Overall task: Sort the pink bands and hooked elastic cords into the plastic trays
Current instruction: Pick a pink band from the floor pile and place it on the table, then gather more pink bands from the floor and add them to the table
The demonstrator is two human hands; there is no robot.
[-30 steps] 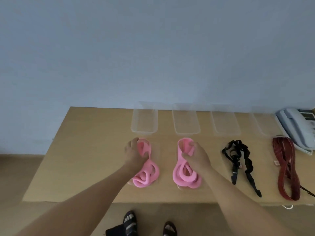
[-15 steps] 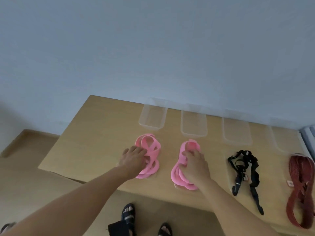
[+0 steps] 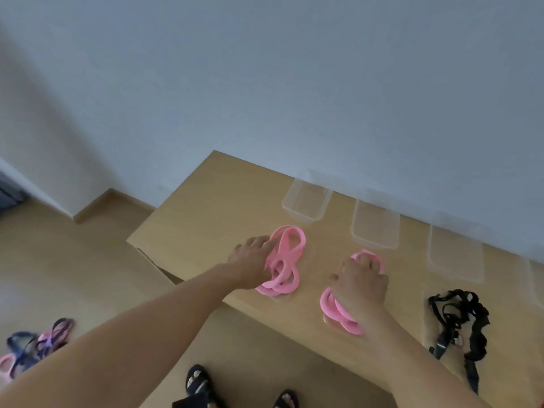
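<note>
Two bundles of pink bands lie on the wooden table (image 3: 206, 207). My left hand (image 3: 253, 262) grips the left side of the left pink bundle (image 3: 290, 245), fingers laid over its loop. My right hand (image 3: 360, 285) covers the right pink bundle (image 3: 334, 309), its fingers curled round the far end. Behind them stand clear plastic trays: one (image 3: 306, 201) beyond the left bundle, one (image 3: 375, 228) beyond the right, a third (image 3: 454, 256) further right. A black hooked elastic cord (image 3: 459, 319) lies coiled at the right, untouched.
The table's left corner and front edge run close to my left forearm. A blue-grey wall stands right behind the trays. Several sandals (image 3: 38, 346) lie on the floor at the lower left. My own feet in dark sandals (image 3: 200, 384) show below the table edge.
The view has swung left and tilted, so the red cord and the telephone have left the frame. Both hands stay on the same pink bundles, with my right fingers now at its far end.
</note>
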